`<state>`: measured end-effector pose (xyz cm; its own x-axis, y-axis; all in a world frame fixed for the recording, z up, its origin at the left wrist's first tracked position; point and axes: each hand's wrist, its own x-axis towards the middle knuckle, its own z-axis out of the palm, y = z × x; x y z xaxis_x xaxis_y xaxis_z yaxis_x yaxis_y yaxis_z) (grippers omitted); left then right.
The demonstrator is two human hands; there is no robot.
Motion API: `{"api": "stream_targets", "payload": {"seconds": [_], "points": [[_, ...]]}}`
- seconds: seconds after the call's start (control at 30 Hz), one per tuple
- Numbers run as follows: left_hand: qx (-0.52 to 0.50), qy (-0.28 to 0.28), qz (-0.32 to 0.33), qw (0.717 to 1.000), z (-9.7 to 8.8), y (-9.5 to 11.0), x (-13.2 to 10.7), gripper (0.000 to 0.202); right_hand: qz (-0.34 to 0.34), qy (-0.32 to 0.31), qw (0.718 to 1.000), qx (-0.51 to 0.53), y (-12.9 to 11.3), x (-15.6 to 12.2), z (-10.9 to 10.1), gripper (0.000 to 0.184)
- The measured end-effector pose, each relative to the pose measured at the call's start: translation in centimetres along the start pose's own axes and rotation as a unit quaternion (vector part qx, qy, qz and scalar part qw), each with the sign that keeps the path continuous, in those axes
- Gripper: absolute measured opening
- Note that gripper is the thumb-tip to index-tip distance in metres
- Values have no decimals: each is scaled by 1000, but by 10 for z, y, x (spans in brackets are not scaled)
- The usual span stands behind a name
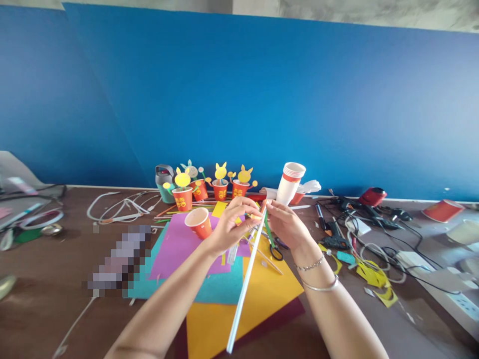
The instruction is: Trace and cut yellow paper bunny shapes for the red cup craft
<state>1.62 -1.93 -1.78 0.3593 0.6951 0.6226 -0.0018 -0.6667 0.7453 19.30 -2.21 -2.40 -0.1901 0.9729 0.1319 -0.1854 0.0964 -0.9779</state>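
Observation:
My left hand and my right hand meet above the coloured paper sheets. Both pinch the upper end of a long white stick that slants down toward me. A small yellow piece and a thin green stick show between the fingertips. An orange paper cup stands just left of my left hand. Scissors lie below my right hand. Two bracelets circle my right wrist.
Orange cups with yellow paper figures line the blue wall, next to a stack of white cups and a green jug. A glue gun, cables and yellow scraps lie right. White cords lie left.

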Motion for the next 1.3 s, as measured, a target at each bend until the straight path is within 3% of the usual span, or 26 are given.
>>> {"api": "stream_targets", "payload": {"seconds": [0.23, 0.43, 0.53, 0.63, 0.77, 0.93, 1.03, 1.1, 1.17, 1.23, 1.3], "points": [[-128, -42, -172, 976, 4, 4, 3, 37, -39, -1, 999, -24, 0, -2, -6, 30], [-312, -41, -329, 891, 7, -7, 1, 38, -66, 11, 994, -90, -8, -6, -7, 26], [-356, -13, -351, 866, 10, -9, 1, 35, -67, 33, 992, -107, -10, -7, -6, 26], [-353, 7, -346, 869, 11, -10, 2, 33, -62, 43, 991, -109, -10, -6, -5, 28], [-331, -17, -342, 879, 11, -11, 2, 33, -76, 67, 983, -155, -7, -4, -7, 24], [-275, -33, -314, 908, 13, -17, 2, 32, -144, 100, 948, -266, -5, -4, -3, 18], [-273, -3, -299, 914, 14, -19, 3, 33, -255, 174, 886, -347, -13, -13, 5, 23], [-296, 39, -305, 904, 12, -20, 5, 32, -332, 208, 837, -381, -21, -25, 11, 22], [-330, 92, -318, 884, 8, -20, 7, 30, -337, 128, 849, -387, -28, -37, 17, 12], [-370, 144, -330, 857, 3, -20, 10, 26, -250, -23, 887, -389, -29, -44, 21, 17], [-401, 182, -340, 831, 0, -20, 13, 21, -152, -52, 902, -401, -23, -40, 22, 33]]}}
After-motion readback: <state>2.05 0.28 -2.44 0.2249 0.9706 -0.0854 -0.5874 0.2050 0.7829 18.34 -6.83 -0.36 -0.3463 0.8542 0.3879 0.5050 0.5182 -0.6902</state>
